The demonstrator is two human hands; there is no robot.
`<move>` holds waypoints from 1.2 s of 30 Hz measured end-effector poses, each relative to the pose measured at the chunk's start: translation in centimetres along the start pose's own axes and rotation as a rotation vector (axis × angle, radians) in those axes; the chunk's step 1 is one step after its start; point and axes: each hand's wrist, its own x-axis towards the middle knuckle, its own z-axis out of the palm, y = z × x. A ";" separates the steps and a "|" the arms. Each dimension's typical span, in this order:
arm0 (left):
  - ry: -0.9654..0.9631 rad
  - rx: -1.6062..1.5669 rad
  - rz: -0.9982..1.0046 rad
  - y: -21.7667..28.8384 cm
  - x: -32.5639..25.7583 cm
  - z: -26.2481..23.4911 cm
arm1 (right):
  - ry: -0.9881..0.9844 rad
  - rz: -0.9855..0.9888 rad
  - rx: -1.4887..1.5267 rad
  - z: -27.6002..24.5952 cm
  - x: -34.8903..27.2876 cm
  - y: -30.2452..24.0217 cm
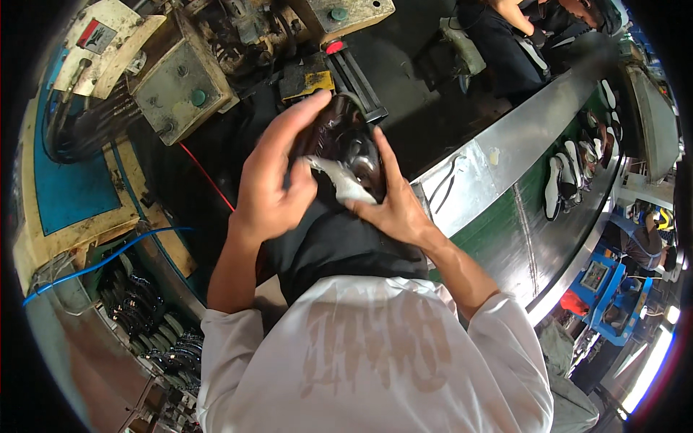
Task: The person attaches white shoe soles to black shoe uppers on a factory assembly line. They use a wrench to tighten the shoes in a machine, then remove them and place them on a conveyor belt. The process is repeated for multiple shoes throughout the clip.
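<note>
Between my hands, in front of my lap, is a dark, glossy shoe (354, 148) with a whitish flap of lining or cloth at its near edge. My right hand (401, 209) grips its right side, the thumb at the near edge and a finger stretched along the side. On the other side, my left hand (271, 180) curves round the shoe, its index finger reaching along the far end and its thumb by the pale flap. The left fingers are slightly blurred, and the shoe's underside is hidden.
A worn machine with a control box (184, 97) stands ahead left. On my right runs a green conveyor (498, 231) with a metal ledge (462, 191) and several shoes (567, 177). A blue hose (108, 256) crosses above dark glossy pieces (155, 325). A co-worker (498, 50) sits ahead right.
</note>
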 end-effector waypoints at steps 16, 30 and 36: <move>-0.036 0.197 -0.283 2.8 -3.9 4.1 | 0.103 -0.639 -0.142 3.2 2.5 8.8; 0.556 -0.195 -0.647 -6.7 -4.3 8.7 | -0.317 0.312 0.413 -2.4 3.8 1.2; 0.916 -0.275 -0.832 -10.1 -4.7 9.0 | -0.049 -0.263 -0.712 -0.5 0.5 -0.4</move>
